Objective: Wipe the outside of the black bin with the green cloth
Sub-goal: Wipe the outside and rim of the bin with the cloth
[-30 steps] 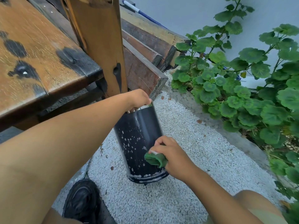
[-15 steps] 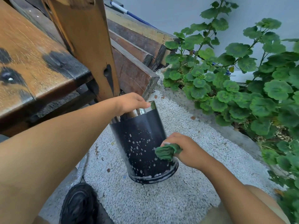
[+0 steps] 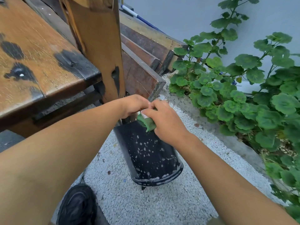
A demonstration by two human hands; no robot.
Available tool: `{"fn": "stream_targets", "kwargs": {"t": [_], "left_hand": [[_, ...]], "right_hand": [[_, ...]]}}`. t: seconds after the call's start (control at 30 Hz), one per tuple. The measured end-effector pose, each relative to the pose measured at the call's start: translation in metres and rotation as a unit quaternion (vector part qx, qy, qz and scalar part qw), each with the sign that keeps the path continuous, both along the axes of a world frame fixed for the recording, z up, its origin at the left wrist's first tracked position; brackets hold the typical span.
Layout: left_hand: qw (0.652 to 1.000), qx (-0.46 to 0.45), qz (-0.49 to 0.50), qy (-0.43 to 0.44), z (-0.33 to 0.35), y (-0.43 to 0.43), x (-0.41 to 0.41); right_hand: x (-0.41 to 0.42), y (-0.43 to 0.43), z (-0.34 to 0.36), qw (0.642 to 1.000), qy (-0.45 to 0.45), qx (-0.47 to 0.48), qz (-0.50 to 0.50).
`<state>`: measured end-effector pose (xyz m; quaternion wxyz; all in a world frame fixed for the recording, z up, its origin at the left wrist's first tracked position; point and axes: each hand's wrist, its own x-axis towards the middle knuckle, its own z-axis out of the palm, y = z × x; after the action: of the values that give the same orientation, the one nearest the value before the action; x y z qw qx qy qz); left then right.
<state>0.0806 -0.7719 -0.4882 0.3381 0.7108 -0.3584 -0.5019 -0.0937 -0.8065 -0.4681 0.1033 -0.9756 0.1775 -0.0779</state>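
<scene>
Soft, even daylight, faint shadows, wide-angle bending and slight blur toward edges.

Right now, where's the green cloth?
Head view, centre: the crumpled green cloth is gripped by the right hand against the top of the speckled black bin, beside the left hand.

floor: pale pebbled ground (image 3: 162,207), a few brown bits scattered on it
on it: black bin (image 3: 151,156), base down on the pebbles, side covered in white specks
also on it: my black shoe (image 3: 78,207), near the bin, not touching
right edge: grey concrete curb (image 3: 227,140)
back: wooden planks (image 3: 142,73) on edge behind the bin
</scene>
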Motion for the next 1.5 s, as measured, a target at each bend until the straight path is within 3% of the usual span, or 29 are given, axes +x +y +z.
{"fn": "stream_targets", "kwargs": {"t": [0.23,0.5,0.63,0.8,1.1,1.33,1.5], "left_hand": [[0.998,-0.006,0.014,-0.055,0.007,0.0,-0.001],[0.997,0.007,0.063,-0.041,-0.007,-0.001,0.023],[0.998,0.006,0.063,-0.02,-0.007,0.0,0.026],[0.993,-0.014,0.088,-0.078,-0.009,-0.006,0.02],[0.998,0.029,0.052,-0.027,-0.006,0.005,0.023],[0.995,0.052,0.061,-0.053,-0.006,-0.001,0.013],[0.998,0.047,0.039,-0.003,0.002,-0.006,0.003]], "right_hand": [[0.007,0.001,-0.024,0.998,-0.042,0.041,-0.021],[-0.038,0.021,-0.055,0.997,0.049,0.065,-0.005],[-0.063,0.029,-0.069,0.995,0.054,0.086,-0.018],[-0.094,0.029,-0.079,0.992,0.074,0.103,-0.018],[-0.108,0.012,-0.071,0.978,0.09,0.182,-0.043],[-0.047,0.02,-0.027,0.996,-0.015,0.083,-0.022],[0.005,0.01,-0.016,1.0,0.001,-0.008,-0.01]]}}
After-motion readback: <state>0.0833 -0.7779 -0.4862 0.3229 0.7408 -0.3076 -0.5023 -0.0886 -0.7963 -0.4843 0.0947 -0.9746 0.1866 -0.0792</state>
